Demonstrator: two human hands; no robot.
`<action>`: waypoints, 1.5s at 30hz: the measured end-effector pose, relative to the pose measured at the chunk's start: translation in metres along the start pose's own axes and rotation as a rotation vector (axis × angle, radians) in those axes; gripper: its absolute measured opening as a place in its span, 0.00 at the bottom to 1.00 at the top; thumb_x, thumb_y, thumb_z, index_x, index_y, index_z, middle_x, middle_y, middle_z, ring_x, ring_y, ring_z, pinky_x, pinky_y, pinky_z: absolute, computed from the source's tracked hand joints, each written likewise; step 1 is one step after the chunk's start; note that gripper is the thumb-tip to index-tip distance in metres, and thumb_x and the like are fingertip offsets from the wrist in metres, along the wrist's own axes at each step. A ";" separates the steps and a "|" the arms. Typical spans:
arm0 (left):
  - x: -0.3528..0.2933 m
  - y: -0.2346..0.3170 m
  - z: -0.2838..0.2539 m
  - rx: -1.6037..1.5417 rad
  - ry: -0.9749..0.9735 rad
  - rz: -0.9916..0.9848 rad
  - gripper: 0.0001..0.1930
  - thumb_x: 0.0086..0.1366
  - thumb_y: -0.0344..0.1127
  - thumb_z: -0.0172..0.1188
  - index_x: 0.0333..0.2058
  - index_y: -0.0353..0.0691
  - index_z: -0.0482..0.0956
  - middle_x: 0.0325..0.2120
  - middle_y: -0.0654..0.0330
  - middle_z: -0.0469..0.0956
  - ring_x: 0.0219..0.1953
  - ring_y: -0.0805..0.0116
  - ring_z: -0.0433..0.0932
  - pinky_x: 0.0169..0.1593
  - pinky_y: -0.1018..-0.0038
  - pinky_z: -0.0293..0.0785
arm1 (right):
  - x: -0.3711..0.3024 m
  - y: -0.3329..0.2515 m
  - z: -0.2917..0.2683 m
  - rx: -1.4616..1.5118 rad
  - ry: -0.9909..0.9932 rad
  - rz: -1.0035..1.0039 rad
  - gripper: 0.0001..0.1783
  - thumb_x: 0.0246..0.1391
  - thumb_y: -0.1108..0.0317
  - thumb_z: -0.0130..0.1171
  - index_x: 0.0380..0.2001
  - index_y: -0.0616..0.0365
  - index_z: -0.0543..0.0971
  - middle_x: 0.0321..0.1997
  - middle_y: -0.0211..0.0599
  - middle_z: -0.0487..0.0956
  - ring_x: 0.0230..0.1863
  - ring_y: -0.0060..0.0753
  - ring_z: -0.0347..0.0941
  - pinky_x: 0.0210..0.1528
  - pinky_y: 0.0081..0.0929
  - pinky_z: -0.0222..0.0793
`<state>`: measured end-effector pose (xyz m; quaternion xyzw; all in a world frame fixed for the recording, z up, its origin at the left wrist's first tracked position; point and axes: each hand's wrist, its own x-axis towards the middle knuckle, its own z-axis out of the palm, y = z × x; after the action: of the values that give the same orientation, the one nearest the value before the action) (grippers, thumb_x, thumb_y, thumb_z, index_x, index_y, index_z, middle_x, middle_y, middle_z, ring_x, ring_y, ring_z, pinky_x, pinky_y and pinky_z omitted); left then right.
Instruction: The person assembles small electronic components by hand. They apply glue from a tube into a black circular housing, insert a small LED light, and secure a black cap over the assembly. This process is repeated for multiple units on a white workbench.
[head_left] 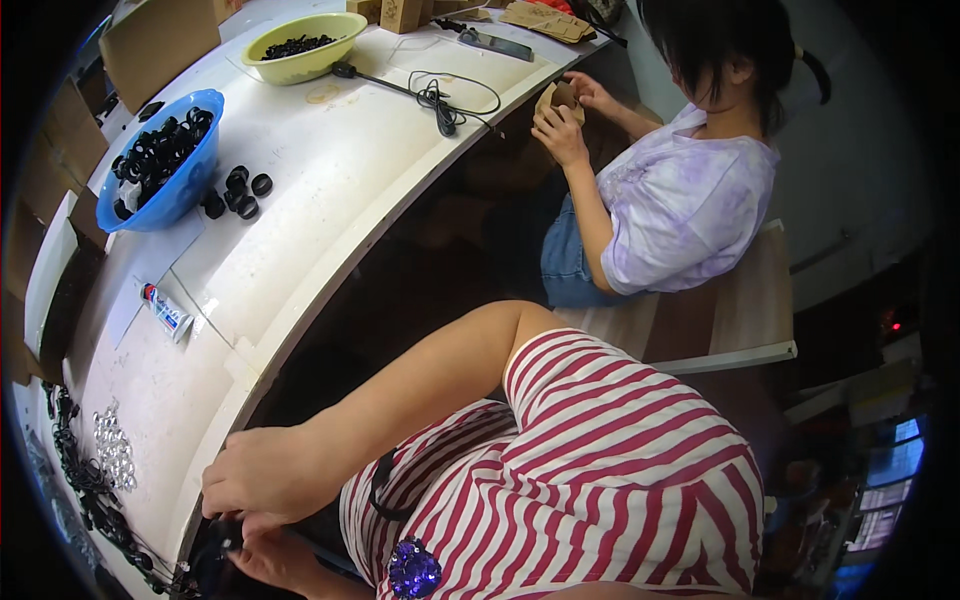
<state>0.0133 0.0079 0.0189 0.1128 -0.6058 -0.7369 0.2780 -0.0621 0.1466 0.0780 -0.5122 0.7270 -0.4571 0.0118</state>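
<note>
At the table's near edge, low on the left, my right hand [268, 474] bends downward with curled fingers; what its fingertips grip is hidden. Just below it, my left hand [272, 556] has its fingers closed at a small dark object [228, 540], too blurred and shaded to name. Both hands are close together over this object. On the tabletop beside them is a scatter of clear shiny gems [114, 447]. A long bundle of black cord-like strands [85, 490] runs along the table past the gems.
On the white table [300, 235] stand a blue bowl [205, 150] of black rings, loose black rings [240, 192], a glue tube [166, 312], a yellow bowl [335, 58] and a corded tool [400, 88]. A co-worker [690, 200] sits beyond, holding a brown paper piece [562, 98].
</note>
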 end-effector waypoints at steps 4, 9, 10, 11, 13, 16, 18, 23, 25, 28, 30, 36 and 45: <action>0.016 0.032 -0.003 -0.546 -0.211 0.068 0.21 0.61 0.45 0.53 0.40 0.30 0.65 0.21 0.68 0.52 0.22 0.76 0.49 0.26 0.79 0.49 | -0.041 0.035 0.044 0.236 -0.084 0.082 0.42 0.43 0.48 0.60 0.54 0.65 0.59 0.52 0.53 0.66 0.52 0.51 0.63 0.51 0.40 0.60; 0.034 0.030 -0.016 -0.821 -0.173 -0.087 0.24 0.60 0.47 0.54 0.51 0.43 0.63 0.21 0.68 0.53 0.22 0.79 0.53 0.25 0.81 0.50 | -0.066 0.079 0.085 0.394 -0.417 0.482 0.26 0.49 0.62 0.57 0.51 0.58 0.67 0.45 0.49 0.74 0.46 0.44 0.71 0.48 0.33 0.67; 0.033 0.040 -0.014 -0.969 -0.176 -0.116 0.24 0.59 0.47 0.54 0.51 0.45 0.63 0.22 0.68 0.57 0.22 0.79 0.53 0.25 0.81 0.51 | -0.058 0.073 0.079 0.376 -0.496 0.526 0.24 0.49 0.65 0.55 0.51 0.58 0.67 0.45 0.48 0.74 0.46 0.41 0.72 0.48 0.31 0.67; 0.033 0.043 -0.015 -1.012 -0.154 -0.101 0.24 0.59 0.49 0.53 0.51 0.48 0.63 0.22 0.67 0.59 0.21 0.78 0.54 0.25 0.81 0.52 | -0.057 0.073 0.081 0.438 -0.468 0.660 0.22 0.51 0.64 0.52 0.50 0.60 0.68 0.42 0.47 0.75 0.44 0.38 0.72 0.46 0.30 0.68; 0.045 0.039 -0.018 -0.759 -0.143 0.006 0.23 0.60 0.50 0.51 0.50 0.48 0.63 0.19 0.66 0.62 0.21 0.77 0.55 0.24 0.79 0.53 | -0.059 0.078 0.080 0.396 -0.479 0.861 0.18 0.57 0.61 0.44 0.44 0.62 0.72 0.35 0.43 0.77 0.40 0.33 0.72 0.44 0.29 0.67; 0.045 0.041 -0.024 -0.521 -0.155 0.142 0.26 0.60 0.53 0.50 0.50 0.43 0.60 0.21 0.64 0.65 0.19 0.77 0.58 0.25 0.79 0.56 | -0.074 0.099 0.099 0.183 -0.329 0.541 0.13 0.56 0.64 0.46 0.39 0.60 0.75 0.34 0.41 0.77 0.38 0.40 0.73 0.40 0.32 0.67; 0.046 0.045 -0.029 -0.437 -0.138 0.156 0.27 0.59 0.55 0.49 0.50 0.44 0.59 0.21 0.65 0.65 0.19 0.77 0.57 0.25 0.79 0.56 | -0.058 0.097 0.091 0.049 -0.370 0.428 0.12 0.55 0.65 0.47 0.39 0.58 0.75 0.32 0.41 0.78 0.37 0.43 0.73 0.39 0.33 0.68; 0.051 0.060 -0.039 -0.384 -0.089 0.212 0.27 0.59 0.55 0.48 0.50 0.43 0.59 0.21 0.65 0.64 0.19 0.78 0.57 0.26 0.80 0.56 | -0.063 0.115 0.105 -0.019 -0.319 0.289 0.11 0.54 0.66 0.48 0.37 0.57 0.75 0.30 0.42 0.78 0.33 0.45 0.74 0.37 0.35 0.69; 0.054 0.063 -0.041 -0.407 -0.085 0.190 0.27 0.60 0.55 0.48 0.50 0.43 0.59 0.22 0.65 0.64 0.19 0.78 0.57 0.26 0.80 0.55 | -0.064 0.118 0.108 -0.054 -0.295 0.262 0.11 0.54 0.64 0.49 0.37 0.56 0.76 0.29 0.43 0.78 0.32 0.46 0.74 0.36 0.36 0.69; 0.059 0.062 -0.042 -0.443 -0.092 0.158 0.26 0.60 0.55 0.48 0.49 0.43 0.60 0.22 0.65 0.64 0.19 0.78 0.58 0.26 0.80 0.55 | -0.066 0.120 0.108 -0.157 -0.355 0.305 0.12 0.53 0.63 0.50 0.37 0.56 0.77 0.32 0.43 0.78 0.34 0.46 0.74 0.38 0.37 0.69; 0.065 0.056 -0.044 -0.491 -0.104 0.131 0.25 0.61 0.55 0.47 0.49 0.43 0.60 0.22 0.64 0.64 0.19 0.77 0.58 0.25 0.80 0.55 | -0.074 0.127 0.109 -0.205 -0.369 0.302 0.12 0.53 0.63 0.50 0.36 0.55 0.78 0.33 0.43 0.78 0.36 0.46 0.73 0.41 0.38 0.67; 0.052 -0.001 -0.062 -0.712 0.149 -0.142 0.21 0.62 0.53 0.46 0.46 0.45 0.63 0.21 0.66 0.64 0.19 0.77 0.58 0.26 0.79 0.56 | -0.110 0.149 0.099 -0.203 -0.346 0.404 0.12 0.53 0.62 0.49 0.36 0.52 0.79 0.35 0.41 0.78 0.39 0.47 0.73 0.46 0.38 0.64; 0.031 0.065 -0.050 -0.437 0.039 0.298 0.27 0.59 0.56 0.49 0.49 0.43 0.60 0.21 0.64 0.65 0.18 0.77 0.59 0.24 0.80 0.55 | -0.101 0.164 0.112 -0.341 -0.414 0.264 0.11 0.51 0.63 0.50 0.35 0.53 0.78 0.31 0.44 0.78 0.33 0.47 0.74 0.40 0.39 0.67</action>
<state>0.0313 -0.0581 0.0745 -0.0260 -0.4368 -0.7988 0.4128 -0.0800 0.1593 -0.1433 -0.4903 0.8358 -0.2084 0.1329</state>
